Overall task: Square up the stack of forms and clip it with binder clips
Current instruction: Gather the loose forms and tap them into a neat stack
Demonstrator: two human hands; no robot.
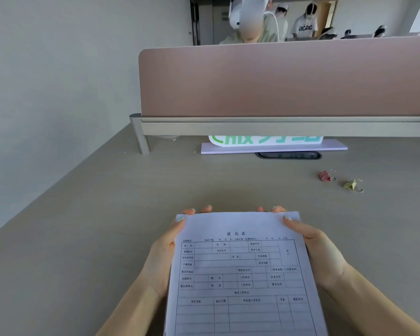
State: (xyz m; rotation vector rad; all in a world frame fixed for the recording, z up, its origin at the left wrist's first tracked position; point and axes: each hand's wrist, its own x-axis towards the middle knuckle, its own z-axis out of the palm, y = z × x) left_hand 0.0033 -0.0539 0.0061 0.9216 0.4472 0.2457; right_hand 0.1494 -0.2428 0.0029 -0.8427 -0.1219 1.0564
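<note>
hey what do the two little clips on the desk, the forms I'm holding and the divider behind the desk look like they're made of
Red clip and yellow-green clip: probably painted metal, with thin shiny wire handles. Stack of forms: plain matte white paper with black printed tables; layered sheet edges show on the right side. Divider: a dull pinkish panel, possibly fabric or laminate, hard to tell, set in a pale rail that looks like metal.

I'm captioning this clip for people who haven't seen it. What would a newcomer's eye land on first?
First the stack of forms, front and centre, gripped by the left hand and right hand at its sides. Next, two binder clips lying loose on the desk at far right: a red clip and a yellow clip. Behind runs a pink divider.
</note>
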